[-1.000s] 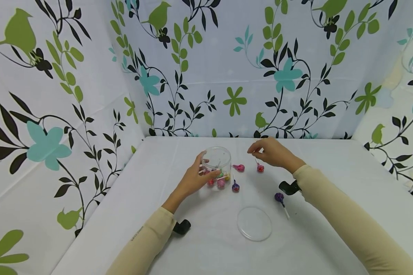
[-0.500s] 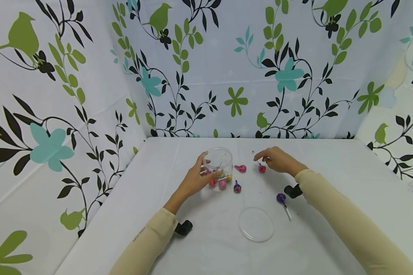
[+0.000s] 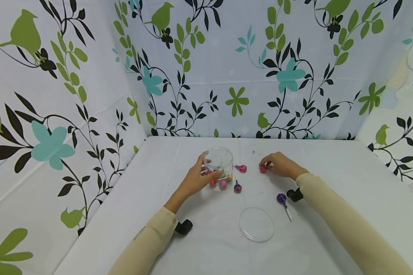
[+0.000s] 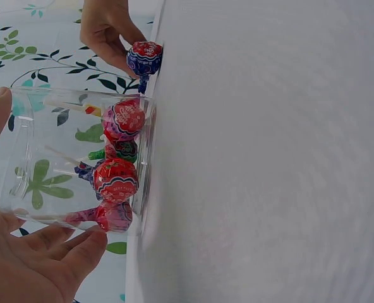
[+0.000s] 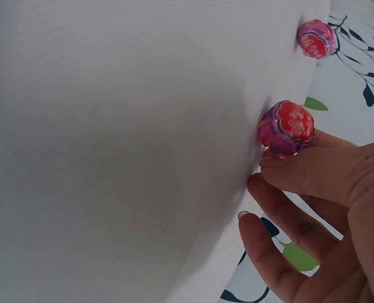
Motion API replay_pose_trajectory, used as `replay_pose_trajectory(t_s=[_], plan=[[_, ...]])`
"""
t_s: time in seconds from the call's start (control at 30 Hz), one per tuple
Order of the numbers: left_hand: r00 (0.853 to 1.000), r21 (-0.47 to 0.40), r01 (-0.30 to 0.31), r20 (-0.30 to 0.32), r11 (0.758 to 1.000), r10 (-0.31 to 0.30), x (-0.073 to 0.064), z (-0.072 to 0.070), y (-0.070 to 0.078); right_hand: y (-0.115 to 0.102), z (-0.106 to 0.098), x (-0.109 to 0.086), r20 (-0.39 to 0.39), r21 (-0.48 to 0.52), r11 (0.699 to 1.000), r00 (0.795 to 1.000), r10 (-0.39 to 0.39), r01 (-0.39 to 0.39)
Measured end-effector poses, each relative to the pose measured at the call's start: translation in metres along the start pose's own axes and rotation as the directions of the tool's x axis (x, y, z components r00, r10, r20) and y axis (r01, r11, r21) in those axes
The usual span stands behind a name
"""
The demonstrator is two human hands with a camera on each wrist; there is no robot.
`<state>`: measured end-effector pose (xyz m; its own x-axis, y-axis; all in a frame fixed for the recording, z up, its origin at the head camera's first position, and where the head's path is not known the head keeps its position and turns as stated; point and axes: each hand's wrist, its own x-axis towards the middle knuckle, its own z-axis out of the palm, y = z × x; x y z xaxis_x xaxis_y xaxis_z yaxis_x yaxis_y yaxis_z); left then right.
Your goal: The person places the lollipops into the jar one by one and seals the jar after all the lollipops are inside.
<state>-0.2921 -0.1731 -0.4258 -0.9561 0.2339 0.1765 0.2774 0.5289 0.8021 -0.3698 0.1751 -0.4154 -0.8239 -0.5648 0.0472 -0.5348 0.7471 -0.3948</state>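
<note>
My left hand (image 3: 195, 176) holds a clear plastic jar (image 3: 228, 162) by its side, thumb and fingers curled round it. Several wrapped lollipops (image 4: 115, 180) lie at the jar's bottom, sticks pointing toward its open top. My right hand (image 3: 283, 165) pinches a red and purple wrapped lollipop (image 5: 289, 126) near its base, low at the table; the lollipop's stick is hidden by the fingers. Between jar and right hand lies a pink lollipop (image 3: 241, 168). A blue and red lollipop (image 3: 238, 188) stands beside the jar's front right.
A purple lollipop (image 3: 281, 198) with a white stick lies at the right, near the right wrist's black camera (image 3: 294, 195). The round clear lid (image 3: 256, 224) rests flat at the front of the white table (image 3: 213, 244). Patterned cloth (image 3: 206, 76) hangs behind.
My right hand has come down and slightly toward me, its fingers closing on the red lollipop that stood beneath it. The left hand keeps its grip on the jar.
</note>
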Motion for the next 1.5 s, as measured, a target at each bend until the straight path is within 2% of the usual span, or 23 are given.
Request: replay_pose_trajectory(t_s=[0.1,0.43,0.87,1.23,1.5], plan=[[1.0,0.0,0.002,0.002,1.0,-0.002,0.0,-0.001,0.001,0.001,-0.001,-0.002,-0.028,0.006,1.0,1.0,0.001,-0.001],[1.0,0.007,0.011,0.004,1.0,-0.011,0.0,-0.001,0.002,0.004,0.0,-0.006,-0.047,-0.004,1.0,0.999,0.016,-0.016],[1.0,0.001,0.005,0.001,1.0,-0.005,0.0,0.0,0.002,0.01,0.0,-0.011,-0.051,0.037,0.998,0.998,0.045,-0.043],[1.0,-0.027,-0.026,0.008,0.999,0.026,-0.002,-0.002,0.002,0.006,-0.003,-0.015,-0.024,0.071,0.995,0.997,0.078,-0.076],[1.0,-0.025,-0.027,0.01,0.999,0.028,-0.001,-0.001,0.002,0.006,-0.003,-0.016,-0.023,0.082,0.991,0.994,0.111,-0.108]])
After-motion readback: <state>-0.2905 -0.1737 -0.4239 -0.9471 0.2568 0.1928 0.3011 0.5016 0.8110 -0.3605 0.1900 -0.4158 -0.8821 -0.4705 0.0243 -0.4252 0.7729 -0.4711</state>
